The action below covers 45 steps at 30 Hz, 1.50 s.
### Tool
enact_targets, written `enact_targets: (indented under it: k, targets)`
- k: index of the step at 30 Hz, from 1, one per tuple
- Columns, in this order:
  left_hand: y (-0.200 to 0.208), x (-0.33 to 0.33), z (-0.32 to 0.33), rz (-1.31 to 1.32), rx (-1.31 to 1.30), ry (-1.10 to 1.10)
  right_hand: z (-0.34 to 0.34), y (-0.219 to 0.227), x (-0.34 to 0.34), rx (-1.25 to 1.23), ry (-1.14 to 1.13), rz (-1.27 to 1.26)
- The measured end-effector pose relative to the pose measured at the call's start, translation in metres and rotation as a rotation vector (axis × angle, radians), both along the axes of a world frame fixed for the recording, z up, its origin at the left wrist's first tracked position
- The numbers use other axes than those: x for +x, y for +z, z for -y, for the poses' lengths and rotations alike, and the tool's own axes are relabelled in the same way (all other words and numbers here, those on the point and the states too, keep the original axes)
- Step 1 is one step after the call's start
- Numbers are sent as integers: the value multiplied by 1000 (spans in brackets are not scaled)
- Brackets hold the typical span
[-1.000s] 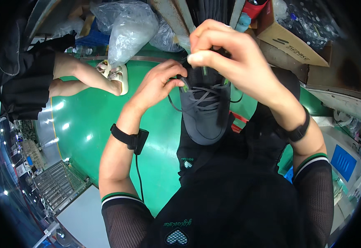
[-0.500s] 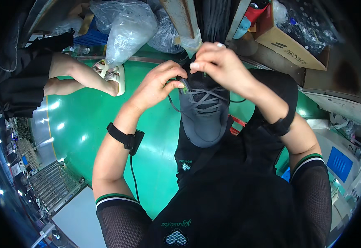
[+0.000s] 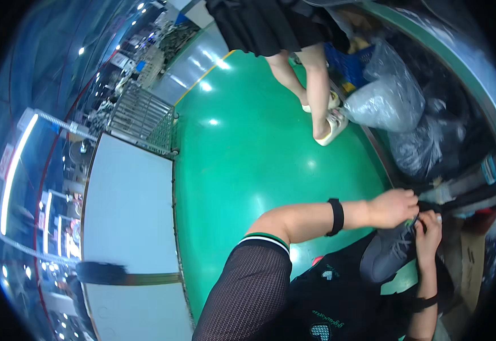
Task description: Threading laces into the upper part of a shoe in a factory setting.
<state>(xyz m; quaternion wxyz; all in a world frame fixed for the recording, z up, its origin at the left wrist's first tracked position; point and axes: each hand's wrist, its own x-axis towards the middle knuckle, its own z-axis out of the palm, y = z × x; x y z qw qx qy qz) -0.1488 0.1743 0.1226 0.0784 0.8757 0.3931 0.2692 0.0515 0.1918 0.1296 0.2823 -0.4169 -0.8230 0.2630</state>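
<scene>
Green script lettering (image 3: 327, 318) is stitched on the black shirt (image 3: 293, 307) above a checked heart patch (image 3: 320, 333), and a smaller heart emblem (image 3: 327, 275) is seen on dark cloth nearer the shoe. A dark printed mark is borne by the cardboard box (image 3: 473, 258) at the right (too small and slanted to be read). The grey shoe (image 3: 380, 258) is held sole-down over the dark-clad lap, its heel end toward the fingers and its toe toward the body. Its collar edge is pinched by the bent fingers of the left hand (image 3: 393, 208). The right hand (image 3: 428, 233) is placed just beside, fingers curled at the shoe's opening; whether anything is gripped by them cannot be told.
</scene>
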Motion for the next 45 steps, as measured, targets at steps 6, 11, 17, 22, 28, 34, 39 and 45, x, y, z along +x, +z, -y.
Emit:
enact_targets:
  k: [6,11,17,22,28,34,39,45]
  targets:
    - [-8,24,24,274,-662,538,-3,-2,-10,-76,64,-75]
    - [-5,14,-9,604,-1184,385,-9,-6,-6,-227,59,-184]
    - [8,3,-8,36,-100,-40,-13,-10,3,-197,145,-150]
    - [-5,4,-7,564,-906,305,-16,-7,-3,-244,137,-130]
    - [-11,1,-11,767,-1111,369,-19,-13,-5,-208,163,-79]
    - [-25,-9,5,1007,-1264,49,7,-4,25,145,98,-120]
    - [-63,-32,36,924,-1495,442,4,-75,142,-520,-399,-539]
    - [-18,14,39,1108,-1175,254,37,-73,81,-1051,-322,-679]
